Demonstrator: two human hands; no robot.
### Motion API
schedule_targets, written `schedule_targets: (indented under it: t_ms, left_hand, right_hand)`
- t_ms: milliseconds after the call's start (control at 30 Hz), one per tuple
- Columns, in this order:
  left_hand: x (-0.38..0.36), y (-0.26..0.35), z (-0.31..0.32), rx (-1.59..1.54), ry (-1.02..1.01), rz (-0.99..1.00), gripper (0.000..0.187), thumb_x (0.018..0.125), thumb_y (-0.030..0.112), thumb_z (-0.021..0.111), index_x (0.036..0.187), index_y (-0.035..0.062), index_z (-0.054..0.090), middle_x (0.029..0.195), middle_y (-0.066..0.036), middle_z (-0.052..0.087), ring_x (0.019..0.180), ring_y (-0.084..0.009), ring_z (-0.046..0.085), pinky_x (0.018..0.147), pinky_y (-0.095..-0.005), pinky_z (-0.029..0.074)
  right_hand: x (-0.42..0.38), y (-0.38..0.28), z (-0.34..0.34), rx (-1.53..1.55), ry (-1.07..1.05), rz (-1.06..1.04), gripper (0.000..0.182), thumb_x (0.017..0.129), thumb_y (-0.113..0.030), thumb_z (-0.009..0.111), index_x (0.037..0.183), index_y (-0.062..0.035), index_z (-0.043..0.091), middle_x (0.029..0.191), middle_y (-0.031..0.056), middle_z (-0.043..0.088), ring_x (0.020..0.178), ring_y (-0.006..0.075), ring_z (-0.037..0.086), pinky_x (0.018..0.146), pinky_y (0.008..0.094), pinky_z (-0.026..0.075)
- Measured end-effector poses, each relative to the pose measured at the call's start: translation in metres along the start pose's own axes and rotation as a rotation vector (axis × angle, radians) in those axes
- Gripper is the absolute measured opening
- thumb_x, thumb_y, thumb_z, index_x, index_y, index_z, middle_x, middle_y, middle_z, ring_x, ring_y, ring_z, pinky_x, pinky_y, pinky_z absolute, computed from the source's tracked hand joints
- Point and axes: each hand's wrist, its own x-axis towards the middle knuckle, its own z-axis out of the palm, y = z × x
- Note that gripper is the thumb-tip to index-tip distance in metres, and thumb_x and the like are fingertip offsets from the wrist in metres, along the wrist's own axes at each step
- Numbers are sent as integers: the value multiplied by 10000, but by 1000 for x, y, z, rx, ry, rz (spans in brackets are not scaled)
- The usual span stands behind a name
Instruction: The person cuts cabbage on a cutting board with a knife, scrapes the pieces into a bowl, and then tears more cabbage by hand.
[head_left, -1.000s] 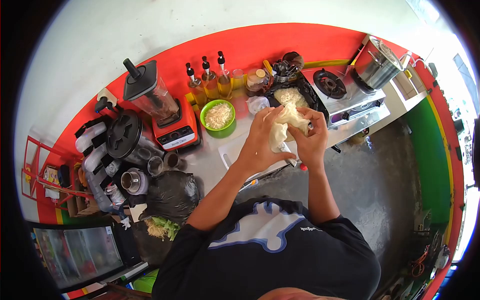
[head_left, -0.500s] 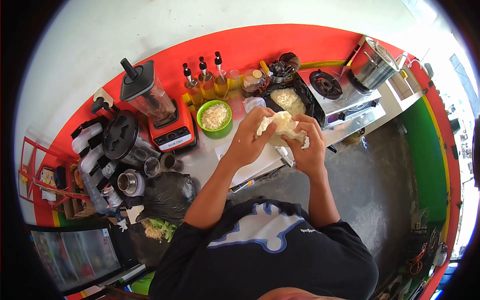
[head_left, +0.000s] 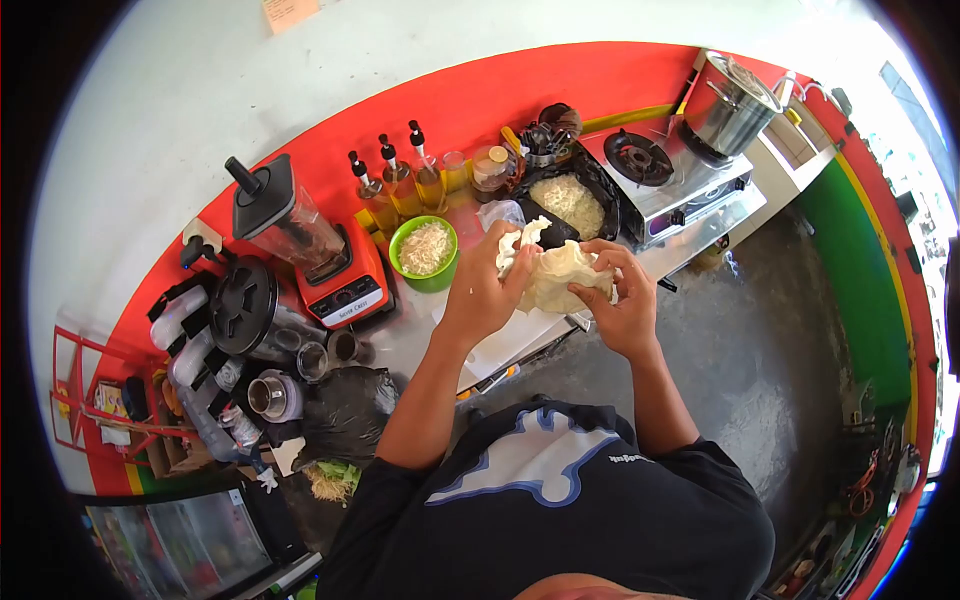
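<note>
Both hands are raised over the counter's front edge around pale, crinkled cabbage (head_left: 560,275). My left hand (head_left: 486,288) is closed on a curled leaf piece at the cabbage's left side. My right hand (head_left: 624,305) grips the larger portion from the right, thumb in front and fingers over the top. Below them lies a white cutting board (head_left: 505,345), partly hidden by my left arm and the cabbage. A green bowl (head_left: 424,277) of pale shreds stands left of my hands. Behind them, a black plastic-lined container (head_left: 612,190) holds more pale shreds.
An orange blender (head_left: 345,290) stands left of the bowl, with oil bottles (head_left: 400,185) behind. At the right are a gas stove (head_left: 670,180) and a large steel pot (head_left: 735,110). A black plastic bag (head_left: 345,410) lies near my left elbow.
The cabbage has come apart between my hands, with a curled piece now on the left and the larger portion on the right. The whole view has shifted slightly.
</note>
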Motion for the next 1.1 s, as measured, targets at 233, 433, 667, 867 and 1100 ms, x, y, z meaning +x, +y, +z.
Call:
schedule_targets:
  t_ms: [233, 433, 667, 867, 1100]
  left_hand:
    - [-3, 3, 7, -54, 15, 12, 167, 970, 166, 617, 1060, 29, 586, 777, -102, 650, 676, -161, 598, 619, -320, 467]
    - [-3, 14, 10, -176, -162, -192, 280, 891, 179, 767, 1081, 37, 618, 942, -63, 658, 933, -110, 620, 680, -275, 519]
    - [-1, 6, 26, -15, -18, 109, 232, 849, 144, 794, 1000, 42, 651, 956, -86, 654, 894, -240, 646, 723, -346, 511]
    - [-6, 7, 28, 77, 32, 150, 138, 888, 121, 733, 925, 11, 657, 877, -129, 641, 829, -322, 624, 735, -396, 489]
    - [-5, 7, 26, 95, 47, 144, 143, 913, 130, 710, 915, -1, 653, 820, -141, 629, 784, -332, 611, 713, -404, 480]
  right_hand:
    - [-6, 6, -8, 304, 29, 190, 344, 824, 102, 749, 1057, -31, 534, 1295, 118, 607, 1114, 172, 632, 864, 307, 582]
    - [-10, 11, -10, 305, 61, 223, 344, 829, 96, 747, 1066, -32, 533, 1295, 111, 604, 1123, 163, 622, 880, 301, 575]
    - [-4, 2, -7, -96, 22, 52, 340, 776, 24, 811, 1032, -14, 591, 1212, 145, 665, 1057, 226, 668, 858, 335, 553]
    - [-2, -4, -6, -114, 17, 61, 342, 783, -10, 824, 1053, -6, 613, 1202, 143, 668, 1036, 214, 673, 817, 327, 572]
    - [-2, -5, -6, -59, -3, 95, 346, 792, -22, 825, 1067, -5, 616, 1198, 140, 667, 1042, 202, 671, 767, 324, 593]
